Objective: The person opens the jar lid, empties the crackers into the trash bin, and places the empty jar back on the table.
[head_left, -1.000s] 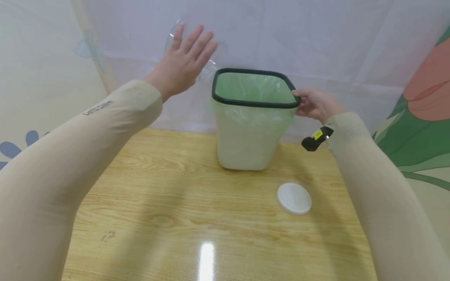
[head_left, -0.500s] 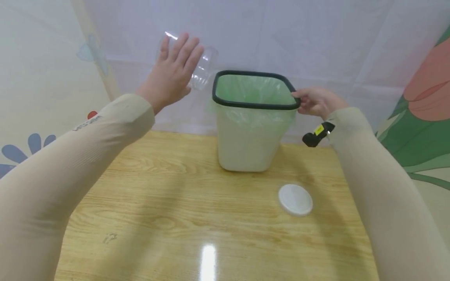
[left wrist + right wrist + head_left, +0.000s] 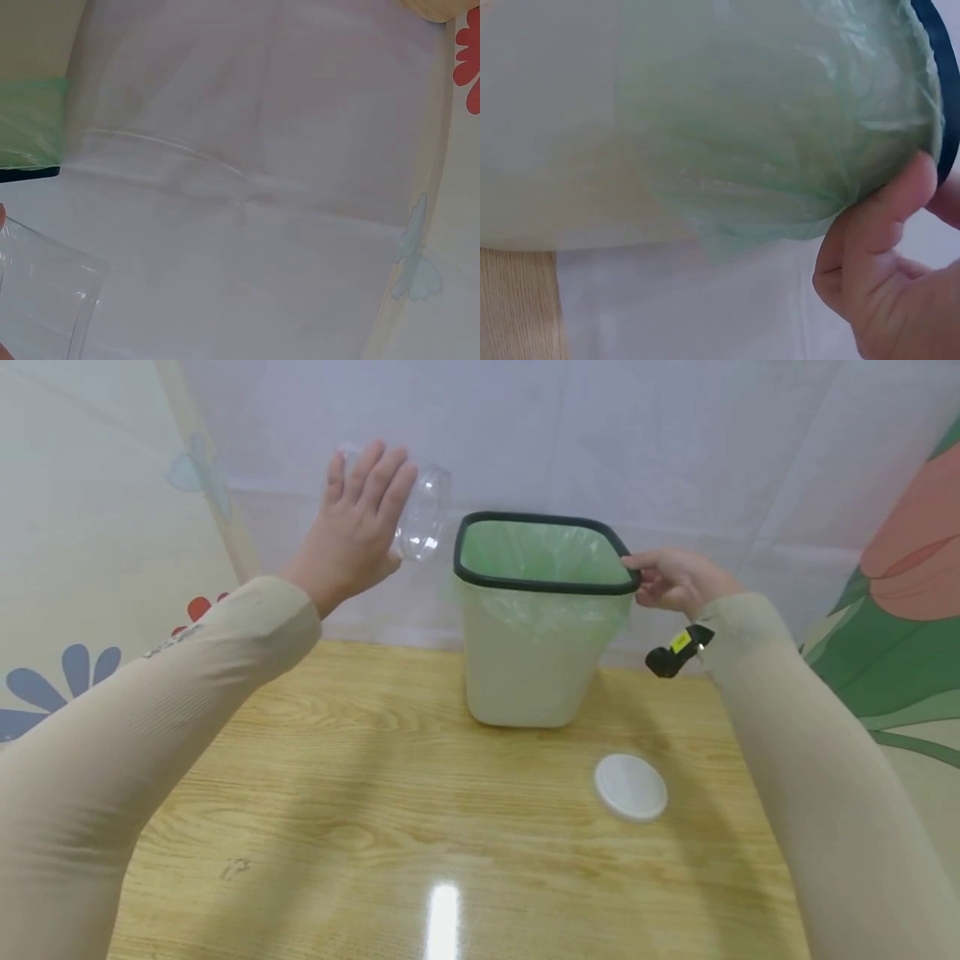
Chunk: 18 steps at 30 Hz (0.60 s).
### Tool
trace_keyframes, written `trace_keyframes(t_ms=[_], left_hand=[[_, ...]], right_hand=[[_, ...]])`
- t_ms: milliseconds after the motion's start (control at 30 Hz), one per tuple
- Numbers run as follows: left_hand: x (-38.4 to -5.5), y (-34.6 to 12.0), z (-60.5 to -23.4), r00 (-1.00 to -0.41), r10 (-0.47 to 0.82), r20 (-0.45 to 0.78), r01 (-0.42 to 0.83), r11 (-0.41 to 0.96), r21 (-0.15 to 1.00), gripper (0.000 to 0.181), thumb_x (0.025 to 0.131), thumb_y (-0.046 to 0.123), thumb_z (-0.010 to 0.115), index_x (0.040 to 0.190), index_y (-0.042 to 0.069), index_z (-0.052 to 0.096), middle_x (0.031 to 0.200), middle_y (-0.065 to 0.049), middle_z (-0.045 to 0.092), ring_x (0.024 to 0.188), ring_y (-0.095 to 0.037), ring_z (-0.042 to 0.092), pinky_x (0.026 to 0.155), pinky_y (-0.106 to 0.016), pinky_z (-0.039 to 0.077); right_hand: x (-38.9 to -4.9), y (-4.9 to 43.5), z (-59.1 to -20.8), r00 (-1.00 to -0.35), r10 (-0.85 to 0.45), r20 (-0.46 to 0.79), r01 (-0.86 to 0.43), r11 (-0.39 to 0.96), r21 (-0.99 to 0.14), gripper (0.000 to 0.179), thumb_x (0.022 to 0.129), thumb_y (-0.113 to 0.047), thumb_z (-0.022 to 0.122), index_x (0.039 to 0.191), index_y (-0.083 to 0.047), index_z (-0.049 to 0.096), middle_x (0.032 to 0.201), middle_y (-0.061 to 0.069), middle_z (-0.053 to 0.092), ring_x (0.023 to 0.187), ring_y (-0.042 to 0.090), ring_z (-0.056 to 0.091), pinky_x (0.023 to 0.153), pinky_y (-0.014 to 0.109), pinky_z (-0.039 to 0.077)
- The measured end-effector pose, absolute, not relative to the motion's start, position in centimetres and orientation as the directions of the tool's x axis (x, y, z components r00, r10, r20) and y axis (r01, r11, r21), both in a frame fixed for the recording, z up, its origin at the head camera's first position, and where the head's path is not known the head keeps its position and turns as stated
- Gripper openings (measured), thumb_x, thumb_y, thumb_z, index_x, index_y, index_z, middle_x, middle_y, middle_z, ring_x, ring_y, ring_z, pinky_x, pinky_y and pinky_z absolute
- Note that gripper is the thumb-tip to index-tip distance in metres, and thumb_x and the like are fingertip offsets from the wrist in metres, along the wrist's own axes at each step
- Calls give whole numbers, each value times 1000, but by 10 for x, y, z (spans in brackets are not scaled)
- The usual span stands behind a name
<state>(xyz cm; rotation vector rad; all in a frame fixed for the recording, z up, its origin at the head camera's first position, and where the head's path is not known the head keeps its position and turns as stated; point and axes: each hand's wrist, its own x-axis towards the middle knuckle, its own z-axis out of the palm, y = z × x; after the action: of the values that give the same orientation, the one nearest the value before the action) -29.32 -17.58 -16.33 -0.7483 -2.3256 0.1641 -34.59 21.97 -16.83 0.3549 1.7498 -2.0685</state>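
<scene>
My left hand [image 3: 356,527] holds a clear plastic jar [image 3: 424,514] sideways in the air, left of the bin. One end of the jar sticks out to the right, and the back of my hand covers much of the rest. In the left wrist view the jar [image 3: 49,292] shows at the lower left with fingertips at its edge. A pale waste bin [image 3: 528,660] with a dark rim and a green bag liner [image 3: 517,547] stands upright on the table. My right hand [image 3: 678,581] grips the bin's right rim; the right wrist view shows the thumb against the liner [image 3: 780,150].
A round white lid [image 3: 631,787] lies flat on the wooden table [image 3: 360,785], in front and to the right of the bin. Behind the table hangs a pale cloth [image 3: 675,443]. A small black device [image 3: 678,650] is strapped to my right wrist.
My left hand has moved left and down with the jar, away from the bin. The right hand keeps its grip on the rim.
</scene>
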Motion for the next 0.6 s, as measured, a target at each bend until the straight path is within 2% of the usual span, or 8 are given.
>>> trace_keyframes(t_ms=[133, 333, 500, 600], left_hand=[[-292, -177, -167, -599, 543, 588, 481, 831, -279, 85, 81, 6, 69, 151, -9, 22, 159, -30, 20, 150, -47, 13, 121, -63, 2], [-290, -179, -176, -602, 519, 608, 486, 841, -237, 89, 80, 7, 74, 151, -9, 23, 158, -30, 22, 150, -46, 14, 121, -65, 4], [-291, -182, -185, -525, 505, 685, 521, 827, -210, 87, 75, 5, 76, 147, -9, 29, 153, -31, 31, 145, -49, 23, 117, -70, 13], [-289, -183, -190, -496, 506, 705, 534, 819, -212, 84, 76, 5, 75, 146, -9, 30, 151, -32, 32, 143, -50, 25, 115, -72, 15]], right_hand=[[-346, 221, -172, -879, -153, -451, 472, -150, -869, 14, 100, -12, 59, 111, -10, 51, 79, 7, 60, 63, 13, 56, 53, 21, 48], [-344, 229, -178, -882, -183, -434, 464, -174, -869, 8, 100, -17, 62, 97, -10, 58, 78, 7, 63, 65, 14, 60, 55, 21, 52], [-340, 236, -180, -897, -165, -410, 433, -140, -891, 11, 98, -20, 66, 101, -13, 59, 82, 5, 65, 69, 14, 61, 58, 21, 54], [-340, 240, -182, -899, -200, -390, 422, -150, -894, 8, 101, -19, 61, 102, -13, 56, 80, 3, 63, 66, 14, 58, 56, 21, 51]])
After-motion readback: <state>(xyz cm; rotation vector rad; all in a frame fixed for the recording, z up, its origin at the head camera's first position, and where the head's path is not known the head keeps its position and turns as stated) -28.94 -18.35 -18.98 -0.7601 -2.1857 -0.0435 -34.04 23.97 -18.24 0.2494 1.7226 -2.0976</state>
